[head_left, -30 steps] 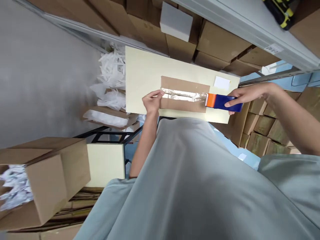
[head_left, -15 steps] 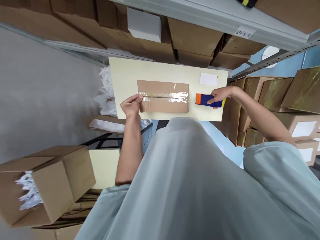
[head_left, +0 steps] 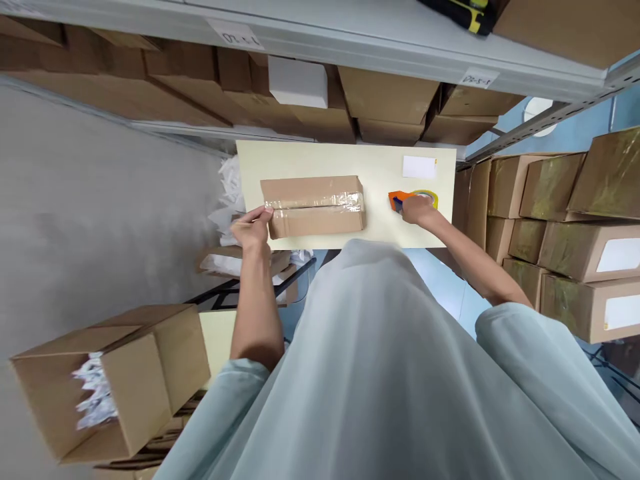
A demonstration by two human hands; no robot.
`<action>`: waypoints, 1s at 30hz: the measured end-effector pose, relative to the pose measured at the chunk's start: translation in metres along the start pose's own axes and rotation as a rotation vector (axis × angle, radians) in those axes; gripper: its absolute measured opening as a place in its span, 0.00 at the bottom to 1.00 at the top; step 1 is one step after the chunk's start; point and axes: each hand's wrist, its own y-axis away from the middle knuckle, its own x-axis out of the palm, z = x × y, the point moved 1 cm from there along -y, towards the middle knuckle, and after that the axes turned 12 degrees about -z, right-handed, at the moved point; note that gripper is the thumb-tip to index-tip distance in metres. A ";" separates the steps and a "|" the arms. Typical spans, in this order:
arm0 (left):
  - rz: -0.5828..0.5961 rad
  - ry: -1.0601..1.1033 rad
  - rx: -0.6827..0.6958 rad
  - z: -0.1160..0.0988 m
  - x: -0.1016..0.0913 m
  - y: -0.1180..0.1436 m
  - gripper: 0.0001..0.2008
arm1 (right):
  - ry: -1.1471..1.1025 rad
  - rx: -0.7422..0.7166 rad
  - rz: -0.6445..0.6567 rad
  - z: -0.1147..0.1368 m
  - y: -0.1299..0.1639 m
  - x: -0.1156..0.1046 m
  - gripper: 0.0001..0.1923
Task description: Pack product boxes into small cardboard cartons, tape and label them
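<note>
- In the head view, the right hand (head_left: 419, 208) has taken the tape dispenser (head_left: 400, 197) away from the carton (head_left: 310, 190); one second ago its orange end was touching the carton's right edge.
- The right hand is closed around this dispenser, which has also been turned, so that the round yellow roll (head_left: 432, 197) now shows.
- The carton lies on the pale table (head_left: 320, 157), left of the dispenser and well apart from it; it is turned slightly, and more of its right end can be seen.
- The tape strip (head_left: 343, 200) runs along the middle seam and reaches the right edge. No tape is seen crossing the gap, so I judge that the strip is already separated from the roll.
- The left hand (head_left: 253, 227) remains at the carton's left end, fingertips touching; whether they pinch or only press, I cannot tell.
</note>
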 end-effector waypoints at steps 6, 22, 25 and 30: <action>-0.056 -0.092 0.256 -0.028 -0.017 -0.021 0.22 | -0.071 0.008 -0.224 0.045 0.031 -0.039 0.19; 0.402 0.433 1.008 -0.282 0.029 0.054 0.33 | 0.139 -0.228 -0.823 0.206 -0.076 -0.272 0.22; 0.428 0.422 1.048 -0.270 0.014 0.050 0.31 | 0.167 -0.131 -0.770 0.215 -0.098 -0.284 0.24; 0.436 0.360 0.960 -0.194 -0.013 0.022 0.27 | 0.131 -0.151 -0.906 0.208 -0.108 -0.274 0.33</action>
